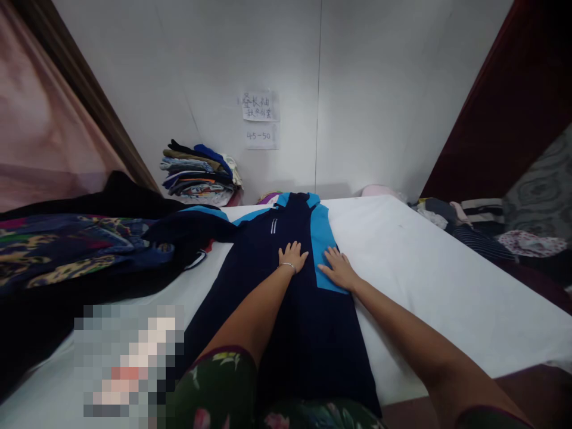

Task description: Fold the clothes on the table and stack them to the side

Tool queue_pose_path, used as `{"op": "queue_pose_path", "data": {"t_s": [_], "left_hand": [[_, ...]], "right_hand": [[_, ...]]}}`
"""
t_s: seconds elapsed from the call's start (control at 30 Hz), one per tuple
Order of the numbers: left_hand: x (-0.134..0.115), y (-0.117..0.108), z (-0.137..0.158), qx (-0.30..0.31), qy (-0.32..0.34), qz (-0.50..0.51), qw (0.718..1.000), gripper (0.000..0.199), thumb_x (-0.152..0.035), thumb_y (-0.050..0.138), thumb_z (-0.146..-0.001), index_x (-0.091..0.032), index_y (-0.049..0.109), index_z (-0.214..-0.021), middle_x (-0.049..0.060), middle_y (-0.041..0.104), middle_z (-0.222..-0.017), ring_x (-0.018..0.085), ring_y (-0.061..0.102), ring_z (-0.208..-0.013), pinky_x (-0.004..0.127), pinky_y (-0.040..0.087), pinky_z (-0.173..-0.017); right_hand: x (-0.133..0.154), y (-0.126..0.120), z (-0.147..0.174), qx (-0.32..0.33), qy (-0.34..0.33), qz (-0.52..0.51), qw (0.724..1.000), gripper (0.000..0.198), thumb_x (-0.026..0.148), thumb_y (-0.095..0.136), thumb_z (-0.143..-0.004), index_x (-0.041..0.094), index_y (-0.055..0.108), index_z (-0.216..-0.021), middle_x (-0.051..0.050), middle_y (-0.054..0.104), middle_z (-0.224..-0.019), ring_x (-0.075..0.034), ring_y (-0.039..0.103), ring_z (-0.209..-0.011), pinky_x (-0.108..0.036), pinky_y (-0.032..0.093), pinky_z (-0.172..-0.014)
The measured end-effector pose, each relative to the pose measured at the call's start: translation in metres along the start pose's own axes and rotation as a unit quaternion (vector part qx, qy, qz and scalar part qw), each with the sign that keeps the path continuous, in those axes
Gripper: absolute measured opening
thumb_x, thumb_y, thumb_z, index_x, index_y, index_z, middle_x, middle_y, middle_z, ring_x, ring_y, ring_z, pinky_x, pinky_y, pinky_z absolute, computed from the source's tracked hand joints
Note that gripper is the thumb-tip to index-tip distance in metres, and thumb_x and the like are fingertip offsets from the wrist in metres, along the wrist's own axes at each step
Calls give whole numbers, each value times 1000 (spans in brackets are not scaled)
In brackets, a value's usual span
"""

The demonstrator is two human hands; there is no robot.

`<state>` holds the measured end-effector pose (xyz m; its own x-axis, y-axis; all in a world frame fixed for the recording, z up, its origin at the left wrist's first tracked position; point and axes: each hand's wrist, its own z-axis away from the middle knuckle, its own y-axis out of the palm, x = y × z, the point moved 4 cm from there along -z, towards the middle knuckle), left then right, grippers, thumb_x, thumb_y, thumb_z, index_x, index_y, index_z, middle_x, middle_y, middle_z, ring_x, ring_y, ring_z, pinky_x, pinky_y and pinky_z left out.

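A long navy garment with a collar and light blue panels lies spread on the white-covered table, its collar at the far end. Its left-side sleeve stretches out toward the heaped clothes. On the right, a light blue section lies flat along the garment's edge. My left hand, with a thin bracelet at the wrist, rests flat on the navy middle, fingers spread. Over the light blue section lies my right hand, also flat with fingers apart. Neither hand grips anything.
Heaped clothes cover the table's left side. A folded stack of clothes stands against the wall, below and left of two paper notes. More clothes lie beyond the right edge of the white table. A blurred patch hides the lower left.
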<state>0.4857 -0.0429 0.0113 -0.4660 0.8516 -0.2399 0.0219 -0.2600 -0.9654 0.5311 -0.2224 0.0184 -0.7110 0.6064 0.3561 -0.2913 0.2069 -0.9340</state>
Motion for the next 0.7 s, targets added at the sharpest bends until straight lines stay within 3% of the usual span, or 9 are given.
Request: {"op": "queue_pose_path", "data": {"t_s": [0.17, 0.27, 0.43, 0.6, 0.7], "left_hand": [[-6, -17, -3, -21, 15, -4, 1000, 62, -54, 19, -91, -23, 31, -143, 4, 20, -155, 27, 16, -142, 55, 15, -111], [-27, -30, -7, -59, 77, -16, 995, 56, -48, 23, -93, -23, 34, -141, 5, 23, -154, 26, 16, -141, 54, 14, -112], [-66, -37, -20, -60, 136, -31, 988, 52, -44, 24, -94, -23, 36, -140, 5, 25, -154, 25, 17, -141, 54, 13, -112], [-88, -33, -47, -44, 162, -50, 985, 54, -46, 23, -93, -25, 37, -140, 3, 23, -155, 25, 13, -142, 52, 8, -114], [-89, -30, -67, -23, 168, -56, 984, 59, -53, 24, -91, -26, 34, -142, 0, 20, -156, 23, 10, -143, 48, 5, -115]], "right_hand": [[-1, -2, 58, -19, -27, -17, 999, 75, 64, 31, -89, 17, 26, -147, -12, 19, -154, -26, 10, -143, -47, 9, -114], [11, -6, 85, -21, -52, -21, 998, 73, 62, 33, -89, 18, 28, -147, -11, 19, -154, -25, 9, -143, -49, 8, -114], [44, -15, 112, -6, -120, -34, 992, 76, 64, 38, -87, 18, 29, -146, -12, 19, -154, -28, 6, -143, -52, 7, -114], [59, 8, 143, 80, -164, -54, 982, 74, 63, 41, -87, 22, 28, -147, -11, 15, -154, -30, 7, -143, -55, 6, -114], [58, 21, 152, 97, -164, -59, 980, 72, 60, 40, -88, 24, 23, -148, -9, 9, -155, -30, 3, -143, -55, 5, -114]]}}
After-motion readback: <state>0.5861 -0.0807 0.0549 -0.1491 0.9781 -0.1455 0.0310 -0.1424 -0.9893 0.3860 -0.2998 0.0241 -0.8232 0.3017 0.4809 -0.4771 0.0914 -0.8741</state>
